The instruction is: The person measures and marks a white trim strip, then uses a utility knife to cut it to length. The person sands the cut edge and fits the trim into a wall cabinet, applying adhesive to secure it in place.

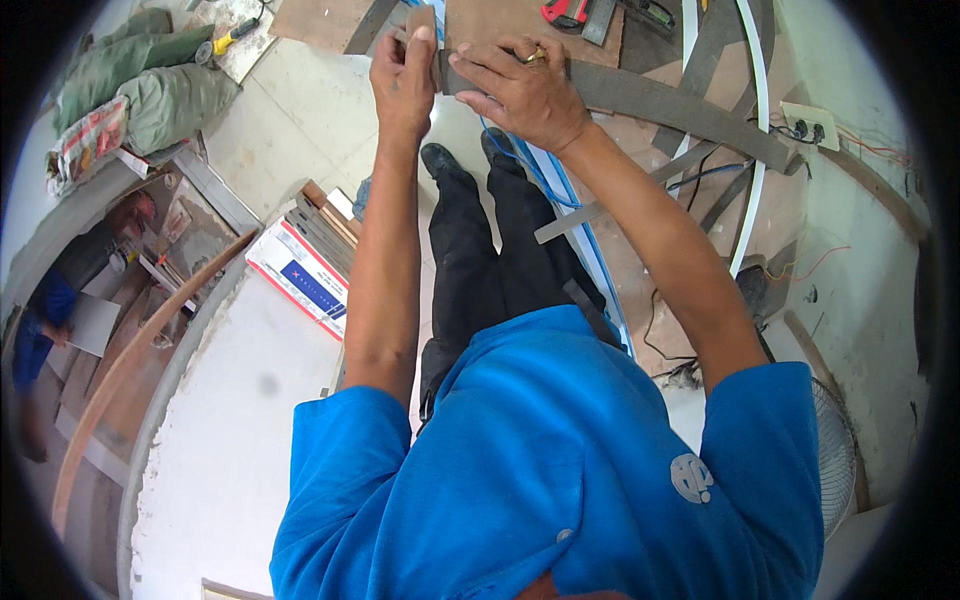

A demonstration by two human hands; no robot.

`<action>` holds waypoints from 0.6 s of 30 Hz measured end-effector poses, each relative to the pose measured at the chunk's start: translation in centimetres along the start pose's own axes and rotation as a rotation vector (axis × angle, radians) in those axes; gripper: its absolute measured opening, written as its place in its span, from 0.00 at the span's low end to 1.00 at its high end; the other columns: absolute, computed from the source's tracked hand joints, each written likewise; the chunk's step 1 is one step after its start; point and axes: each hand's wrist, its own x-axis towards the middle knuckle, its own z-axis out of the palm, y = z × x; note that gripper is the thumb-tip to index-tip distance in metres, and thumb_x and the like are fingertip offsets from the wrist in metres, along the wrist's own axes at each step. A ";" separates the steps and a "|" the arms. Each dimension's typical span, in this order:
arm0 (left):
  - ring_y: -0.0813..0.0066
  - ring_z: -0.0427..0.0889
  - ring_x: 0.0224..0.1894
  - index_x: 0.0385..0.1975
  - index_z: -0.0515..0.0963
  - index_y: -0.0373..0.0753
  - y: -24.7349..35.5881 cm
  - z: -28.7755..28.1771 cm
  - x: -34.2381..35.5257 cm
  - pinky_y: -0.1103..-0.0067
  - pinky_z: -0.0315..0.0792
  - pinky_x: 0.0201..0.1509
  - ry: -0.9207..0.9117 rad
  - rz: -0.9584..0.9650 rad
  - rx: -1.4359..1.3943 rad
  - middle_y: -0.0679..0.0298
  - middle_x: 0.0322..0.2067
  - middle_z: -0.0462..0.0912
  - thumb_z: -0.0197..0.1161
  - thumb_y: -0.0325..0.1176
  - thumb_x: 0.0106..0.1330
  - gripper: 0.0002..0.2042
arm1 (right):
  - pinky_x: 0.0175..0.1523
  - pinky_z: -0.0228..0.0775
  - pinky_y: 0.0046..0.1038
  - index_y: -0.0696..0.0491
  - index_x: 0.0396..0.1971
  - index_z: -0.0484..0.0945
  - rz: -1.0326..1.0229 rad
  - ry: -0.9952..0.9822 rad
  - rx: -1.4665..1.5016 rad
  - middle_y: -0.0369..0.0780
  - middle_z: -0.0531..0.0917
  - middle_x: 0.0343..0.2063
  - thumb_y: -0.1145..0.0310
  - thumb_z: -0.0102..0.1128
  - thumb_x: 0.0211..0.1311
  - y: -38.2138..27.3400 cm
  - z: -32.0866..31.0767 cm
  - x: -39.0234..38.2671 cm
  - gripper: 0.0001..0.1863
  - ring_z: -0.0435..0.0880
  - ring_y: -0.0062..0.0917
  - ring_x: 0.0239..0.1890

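Near the top centre, my left hand point(402, 82) grips a small tan flat piece point(422, 20) that stands up past my thumb. My right hand point(520, 92) lies with bent fingers and a gold ring on a long grey-brown strip point(680, 110), which runs right across the board. The strip's end is at my left hand, and part of it is hidden by my fingers. Behind, on a tan board point(500, 30), lie a red utility knife point(565, 14) and metal tools point(600, 20). A narrower grey strip point(570, 222) lies below.
Green sacks point(170, 110) and a yellow tool point(220, 45) are at upper left; boxed planks point(295, 275) beside my legs. At left, another person in blue point(50, 310) works below a curved wooden rail point(150, 330). White strips, cables, a socket point(808, 125) and a fan point(835, 450) are at right.
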 end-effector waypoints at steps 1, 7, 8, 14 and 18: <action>0.84 0.71 0.27 0.40 0.78 0.33 0.3 0.0 0.3 0.83 0.66 0.29 -0.008 -0.054 0.023 0.69 0.27 0.77 0.66 0.44 0.74 0.17 | 0.66 0.54 0.42 0.38 0.58 0.83 0.008 -0.008 -0.005 0.23 0.80 0.56 0.49 0.69 0.63 -0.1 0.0 -0.2 0.24 0.74 0.22 0.60; 0.85 0.70 0.24 0.37 0.75 0.37 0.8 -0.3 0.0 0.82 0.64 0.25 -0.066 -0.025 -0.029 0.69 0.26 0.76 0.65 0.43 0.75 0.15 | 0.66 0.53 0.40 0.38 0.58 0.84 0.007 -0.032 -0.010 0.22 0.81 0.57 0.49 0.70 0.62 -0.1 -0.1 0.2 0.24 0.73 0.20 0.61; 0.85 0.70 0.24 0.36 0.75 0.37 0.9 -0.1 -0.9 0.82 0.64 0.25 -0.032 -0.023 -0.065 0.69 0.25 0.75 0.65 0.43 0.75 0.14 | 0.66 0.53 0.42 0.37 0.58 0.83 -0.011 -0.018 0.006 0.23 0.81 0.56 0.48 0.70 0.62 -0.1 0.0 0.0 0.24 0.74 0.21 0.60; 0.85 0.74 0.28 0.46 0.77 0.29 0.0 -0.8 0.4 0.83 0.67 0.29 -0.065 -0.063 -0.002 0.68 0.27 0.78 0.66 0.43 0.74 0.19 | 0.67 0.53 0.43 0.37 0.57 0.83 -0.028 -0.017 -0.002 0.22 0.81 0.57 0.48 0.70 0.61 -0.4 0.3 -0.5 0.24 0.74 0.22 0.59; 0.83 0.75 0.27 0.48 0.77 0.29 0.1 -0.9 -3.2 0.82 0.68 0.28 0.011 -0.094 0.013 0.65 0.28 0.80 0.66 0.43 0.74 0.19 | 0.67 0.53 0.43 0.37 0.57 0.83 -0.012 -0.005 0.044 0.23 0.81 0.54 0.48 0.70 0.61 -0.2 0.1 -0.5 0.24 0.75 0.22 0.60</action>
